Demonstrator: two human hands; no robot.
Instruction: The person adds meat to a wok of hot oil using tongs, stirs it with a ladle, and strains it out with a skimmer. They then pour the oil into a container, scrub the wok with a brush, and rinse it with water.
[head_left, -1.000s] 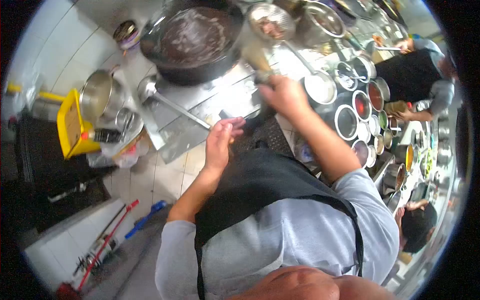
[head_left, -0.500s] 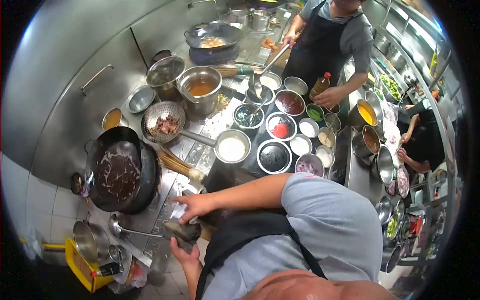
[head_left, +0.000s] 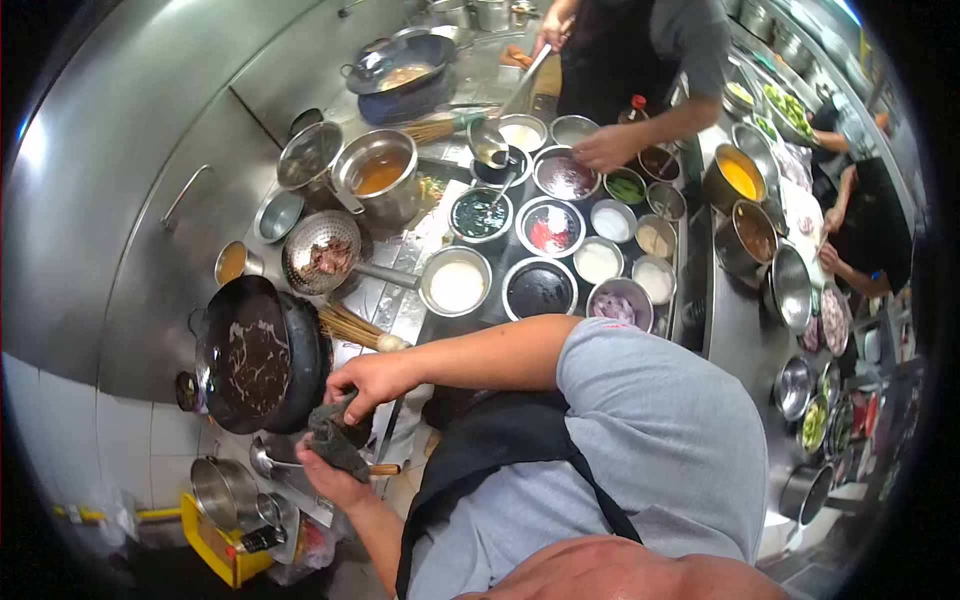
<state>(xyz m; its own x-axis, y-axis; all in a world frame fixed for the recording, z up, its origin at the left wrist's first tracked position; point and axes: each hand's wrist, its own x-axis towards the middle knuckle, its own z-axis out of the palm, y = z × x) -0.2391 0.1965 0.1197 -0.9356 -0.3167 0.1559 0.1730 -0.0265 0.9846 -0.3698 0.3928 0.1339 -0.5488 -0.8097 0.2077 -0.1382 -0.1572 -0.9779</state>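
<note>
A dark grey cloth (head_left: pixel 338 440) is bunched between my two hands, beside the big black wok. My right hand (head_left: pixel 375 384) grips its upper end, thumb pressed on top. My left hand (head_left: pixel 338 484) holds the lower end, partly covered by the folds. Under the cloth and my left hand lies a ladle (head_left: pixel 262 457); its wooden handle end (head_left: pixel 385 469) sticks out on the near side. In the wok (head_left: pixel 255 362) is dark liquid with pale streaks. A bamboo brush (head_left: pixel 360 331) lies just beyond my right hand.
A perforated strainer (head_left: pixel 300 270) holds cooked pieces beside a pot of amber liquid (head_left: pixel 350 180). Several seasoning bowls (head_left: pixel 541 290) fill the counter. A co-worker's hand (head_left: pixel 607 150) is above them, the other holding a ladle (head_left: pixel 488 140). Below left stands a yellow crate (head_left: pixel 205 545).
My right hand has gone from pointing with a finger out to gripping the cloth. The cloth has moved up, nearer the wok. The co-worker's hand has left the bottle for the bowls.
</note>
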